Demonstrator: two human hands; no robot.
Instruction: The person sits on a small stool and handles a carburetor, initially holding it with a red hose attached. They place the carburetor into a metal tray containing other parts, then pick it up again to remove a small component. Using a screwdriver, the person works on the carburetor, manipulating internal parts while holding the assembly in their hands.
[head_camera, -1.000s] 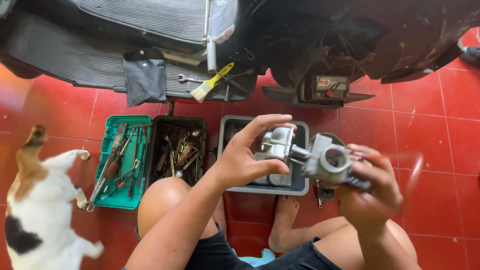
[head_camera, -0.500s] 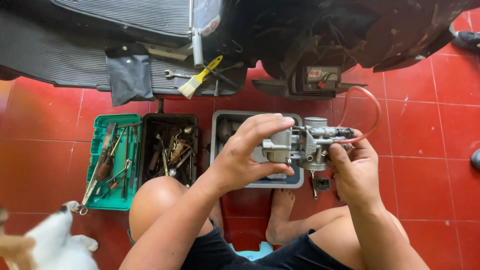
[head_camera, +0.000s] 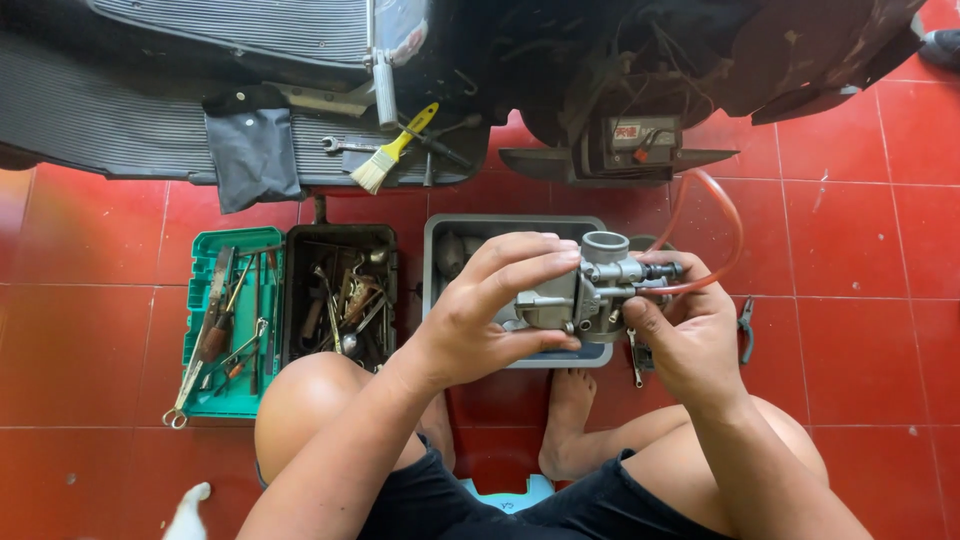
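Right now my left hand (head_camera: 480, 320) and right hand (head_camera: 690, 335) clasp the carburetor (head_camera: 590, 295) between them, throat upward.

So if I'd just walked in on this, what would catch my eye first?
Probably the grey metal carburetor held up at the centre, with the left hand and the right hand gripping it from either side above a grey tray. Next, the red floor tiles all around, and the open green toolbox full of tools to the left.
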